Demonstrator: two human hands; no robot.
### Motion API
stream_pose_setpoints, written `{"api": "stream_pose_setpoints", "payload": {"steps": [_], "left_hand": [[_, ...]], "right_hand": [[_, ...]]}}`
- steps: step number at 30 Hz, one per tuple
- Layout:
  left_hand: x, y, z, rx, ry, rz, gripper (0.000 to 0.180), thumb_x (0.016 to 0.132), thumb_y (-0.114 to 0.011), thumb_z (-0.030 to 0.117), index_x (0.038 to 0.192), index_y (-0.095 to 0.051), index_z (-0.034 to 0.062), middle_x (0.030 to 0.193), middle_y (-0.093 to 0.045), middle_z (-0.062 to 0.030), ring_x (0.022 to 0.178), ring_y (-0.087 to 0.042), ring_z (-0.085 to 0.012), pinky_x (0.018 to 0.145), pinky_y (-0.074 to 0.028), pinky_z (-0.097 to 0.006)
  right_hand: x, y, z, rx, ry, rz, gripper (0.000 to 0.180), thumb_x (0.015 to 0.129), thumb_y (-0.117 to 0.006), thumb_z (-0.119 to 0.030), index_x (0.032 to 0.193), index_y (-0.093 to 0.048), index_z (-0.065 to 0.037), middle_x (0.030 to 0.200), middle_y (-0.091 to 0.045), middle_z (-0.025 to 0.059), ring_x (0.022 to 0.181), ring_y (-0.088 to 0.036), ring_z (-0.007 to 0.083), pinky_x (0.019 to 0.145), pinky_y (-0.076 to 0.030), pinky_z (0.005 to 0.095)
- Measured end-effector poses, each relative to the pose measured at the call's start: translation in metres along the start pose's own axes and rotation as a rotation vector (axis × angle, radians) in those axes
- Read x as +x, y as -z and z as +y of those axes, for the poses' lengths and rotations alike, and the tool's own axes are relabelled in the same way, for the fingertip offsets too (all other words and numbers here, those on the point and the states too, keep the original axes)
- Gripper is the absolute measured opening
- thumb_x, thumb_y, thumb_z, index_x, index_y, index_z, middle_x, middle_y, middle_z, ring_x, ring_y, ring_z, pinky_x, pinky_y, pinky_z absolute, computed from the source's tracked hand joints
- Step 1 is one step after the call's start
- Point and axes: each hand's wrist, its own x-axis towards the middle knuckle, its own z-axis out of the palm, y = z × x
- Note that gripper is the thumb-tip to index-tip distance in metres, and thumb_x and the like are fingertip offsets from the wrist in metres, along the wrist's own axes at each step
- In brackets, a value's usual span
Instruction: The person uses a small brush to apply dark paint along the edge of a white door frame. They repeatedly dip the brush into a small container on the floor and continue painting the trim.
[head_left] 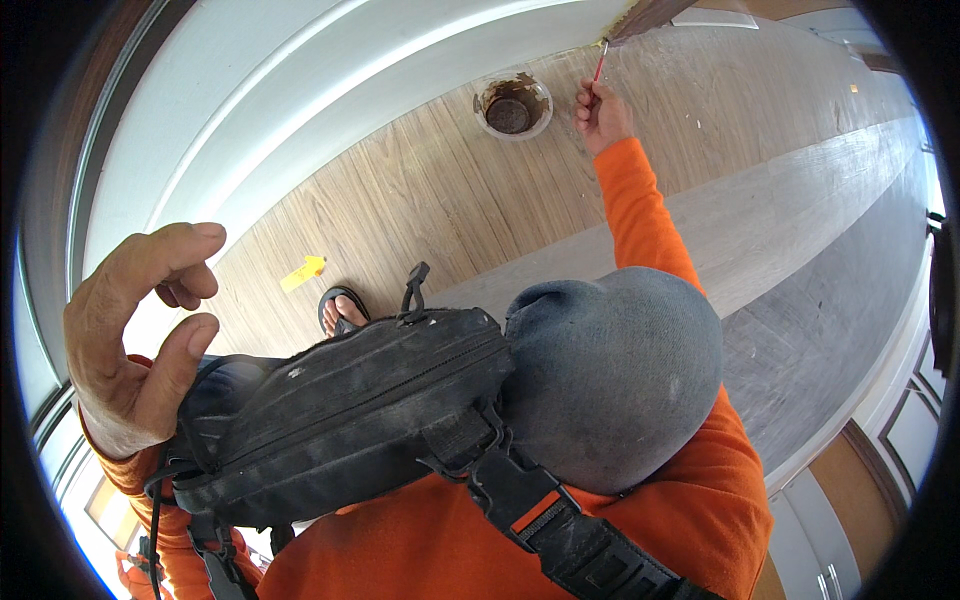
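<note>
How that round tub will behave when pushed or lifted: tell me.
The round tub is probably light, its see-through wall looking like thin plastic. It may slide more readily than tip, as it stands flat on the wood-patterned floor. Brown residue on its inner wall could make it messy or slick to grip there.

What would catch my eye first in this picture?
You'd likely notice the raised left hand, large and empty at the picture's left, and the black bag across the person's front. Toward the top, the right hand holds a thin red-handled tool, right of a brown-stained tub on the floor.
</note>
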Motion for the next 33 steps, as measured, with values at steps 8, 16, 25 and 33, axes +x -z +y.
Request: {"api": "stream_pose_setpoints", "payload": {"steps": [8, 16, 25, 33], "left_hand": [[-0.001, 0.0, 0.002, 0.004, 0.029, 0.001, 0.043, 0.069, -0.062, 0.004, 0.111, -0.057, -0.0016, 0.077, -0.062, -0.0111, 0.061, -0.056, -0.0137, 0.053, -0.043, -0.026], [-0.002, 0.001, 0.003, -0.004, 0.043, -0.007, 0.044, 0.067, -0.062, 0.003, 0.111, -0.057, -0.0016, 0.077, -0.062, -0.0108, 0.062, -0.056, -0.0136, 0.054, -0.042, -0.026], [0.0, 0.001, 0.001, -0.016, 0.022, -0.011, 0.045, 0.067, -0.061, 0.002, 0.111, -0.057, -0.0023, 0.079, -0.062, -0.0112, 0.062, -0.056, -0.0131, 0.053, -0.041, -0.026], [-0.003, 0.0, 0.0, -0.026, 0.012, -0.008, 0.045, 0.066, -0.06, 0.002, 0.111, -0.057, -0.0024, 0.078, -0.062, -0.0107, 0.062, -0.055, -0.0132, 0.053, -0.041, -0.025]], "right_hand": [[0.005, 0.001, 0.011, -0.006, -0.029, 0.012, 0.015, 0.089, -0.042, -0.019, 0.091, -0.052, -0.008, 0.066, -0.051, 0.0031, 0.05, -0.045, 0.0153, 0.042, -0.034, 0.0296], [0.007, -0.004, 0.008, 0.014, 0.0, -0.027, 0.016, 0.09, -0.042, -0.019, 0.093, -0.052, -0.007, 0.067, -0.052, 0.0033, 0.051, -0.046, 0.0161, 0.044, -0.037, 0.0304], [0.007, 0.0, 0.014, -0.015, -0.015, -0.007, 0.017, 0.091, -0.04, -0.019, 0.093, -0.052, -0.007, 0.068, -0.054, 0.0039, 0.054, -0.051, 0.0179, 0.047, -0.041, 0.0318], [0.009, -0.003, 0.008, 0.005, -0.022, -0.037, 0.017, 0.091, -0.039, -0.02, 0.091, -0.052, -0.008, 0.069, -0.055, 0.0035, 0.056, -0.052, 0.0189, 0.049, -0.041, 0.0321]]}}
